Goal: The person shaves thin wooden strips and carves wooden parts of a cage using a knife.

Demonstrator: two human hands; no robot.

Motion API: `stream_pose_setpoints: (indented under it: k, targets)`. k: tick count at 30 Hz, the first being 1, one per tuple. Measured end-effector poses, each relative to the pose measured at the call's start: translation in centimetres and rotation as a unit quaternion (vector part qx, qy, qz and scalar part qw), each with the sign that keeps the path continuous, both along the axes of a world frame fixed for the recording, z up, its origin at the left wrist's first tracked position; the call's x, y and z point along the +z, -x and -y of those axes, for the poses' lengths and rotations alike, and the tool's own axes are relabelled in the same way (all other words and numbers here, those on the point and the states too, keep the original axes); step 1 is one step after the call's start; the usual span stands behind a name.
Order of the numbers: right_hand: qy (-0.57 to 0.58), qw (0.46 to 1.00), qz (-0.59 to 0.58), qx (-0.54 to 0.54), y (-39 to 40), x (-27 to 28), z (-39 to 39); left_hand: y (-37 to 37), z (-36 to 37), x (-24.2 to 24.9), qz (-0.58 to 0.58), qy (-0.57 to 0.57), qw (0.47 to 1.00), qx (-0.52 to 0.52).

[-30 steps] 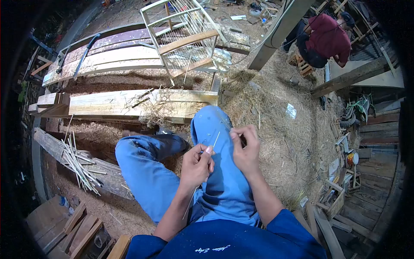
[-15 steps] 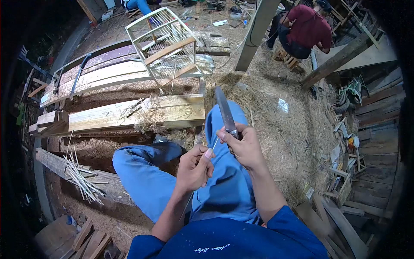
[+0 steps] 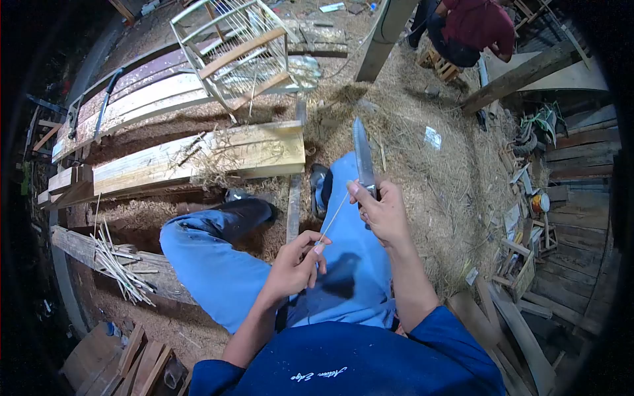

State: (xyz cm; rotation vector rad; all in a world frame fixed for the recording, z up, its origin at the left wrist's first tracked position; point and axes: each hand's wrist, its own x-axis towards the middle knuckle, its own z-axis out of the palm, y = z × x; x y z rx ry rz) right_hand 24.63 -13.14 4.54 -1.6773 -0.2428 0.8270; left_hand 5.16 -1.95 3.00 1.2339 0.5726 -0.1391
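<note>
My right hand (image 3: 382, 210) is wrapped round the handle of a knife (image 3: 362, 153), its blade pointing up and away from me. A thin pale stick (image 3: 335, 216) runs from beside the right thumb, near the base of the blade, down to my left hand (image 3: 297, 265). The left thumb and fingers pinch the stick's lower part. Both hands are over my legs in blue trousers (image 3: 214, 270). To the left, a bundle of similar thin sticks (image 3: 122, 267) lies across a rough plank (image 3: 168, 280).
A slatted wooden cage (image 3: 241, 56) stands on boards ahead, near a handsaw (image 3: 109, 99). Thick timber (image 3: 198, 155) with shavings lies before me. A wooden post (image 3: 386, 43) rises ahead. Another person (image 3: 472, 30) sits at the upper right. Scrap wood (image 3: 142, 363) lies lower left.
My hands have moved apart, and a longer stretch of the stick shows between them. The right hand and knife have shifted slightly right. The whole view has tilted downward a little.
</note>
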Motion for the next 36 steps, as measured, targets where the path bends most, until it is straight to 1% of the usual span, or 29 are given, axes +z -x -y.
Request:
stream_pose_setpoints:
  k: [1, 3, 4, 5, 6, 7, 9, 10, 11, 14, 15, 17, 19, 21, 23, 27, 29, 33, 36]
  targets:
    - [0.007, 1.000, -0.008, -0.001, -0.2, -0.8, 0.7, 0.0, 0.3, -0.7, -0.025, 0.020, 0.999, -0.006]
    - [0.029, 0.997, 0.068, 0.028, -0.5, -2.9, 2.2, -0.7, 0.9, -1.8, -0.041, 0.025, 0.999, -0.008]
    - [0.036, 0.997, 0.061, 0.028, -0.4, -3.5, 3.0, -1.1, 1.1, -2.2, -0.062, 0.020, 0.998, -0.001]
    - [0.062, 0.983, 0.166, 0.043, -0.2, -3.9, 3.8, -1.7, 1.4, -2.5, -0.080, 0.016, 0.997, 0.006]
    - [0.087, 0.957, 0.271, 0.057, 0.2, -4.3, 4.6, -2.5, 1.6, -2.3, -0.095, 0.009, 0.995, 0.019]
    - [0.093, 0.957, 0.268, 0.056, 0.7, -4.7, 5.4, -3.1, 1.7, -2.7, -0.098, 0.015, 0.995, 0.016]
    - [0.085, 0.935, 0.329, 0.101, 2.3, -5.3, 7.3, -4.0, 2.2, -3.4, -0.126, -0.041, 0.991, -0.010]
    - [0.114, 0.958, 0.252, 0.074, 3.6, -4.8, 7.7, -4.5, 2.5, -3.4, -0.129, -0.049, 0.990, -0.004]
    - [0.119, 0.959, 0.249, 0.071, 4.3, -4.7, 8.2, -4.7, 2.8, -3.5, -0.132, -0.045, 0.990, -0.009]
    - [0.138, 0.955, 0.258, 0.051, 5.4, -5.0, 9.0, -4.9, 3.4, -4.1, -0.150, -0.056, 0.986, -0.041]
    - [0.143, 0.956, 0.253, 0.047, 5.6, -5.2, 9.1, -4.4, 3.4, -4.5, -0.139, -0.037, 0.989, -0.028]
    - [0.150, 0.946, 0.287, 0.035, 5.7, -5.6, 9.2, -3.9, 3.2, -5.1, -0.131, -0.016, 0.991, -0.022]
    - [0.151, 0.952, 0.264, 0.034, 5.9, -5.1, 8.8, -3.8, 2.7, -5.1, -0.128, -0.004, 0.991, -0.026]
    - [0.148, 0.958, 0.243, 0.039, 5.8, -4.7, 8.4, -4.0, 2.8, -5.2, -0.149, -0.018, 0.988, -0.028]
    - [0.154, 0.954, 0.248, 0.065, 5.5, -4.7, 8.3, -4.0, 3.2, -6.1, -0.125, -0.083, 0.988, -0.024]
    - [0.149, 0.958, 0.241, 0.045, 6.0, -5.3, 7.8, -3.9, 2.8, -5.4, -0.136, -0.085, 0.987, -0.026]
    - [0.173, 0.943, 0.279, 0.050, 6.5, -5.4, 7.5, -3.4, 2.7, -5.3, -0.139, -0.074, 0.988, -0.009]
    - [0.190, 0.938, 0.286, 0.036, 6.9, -5.6, 7.0, -2.0, 2.5, -5.4, -0.133, -0.057, 0.989, -0.005]
    - [0.177, 0.936, 0.301, 0.037, 6.9, -5.8, 7.0, -0.9, 2.4, -5.2, -0.129, -0.056, 0.990, -0.007]
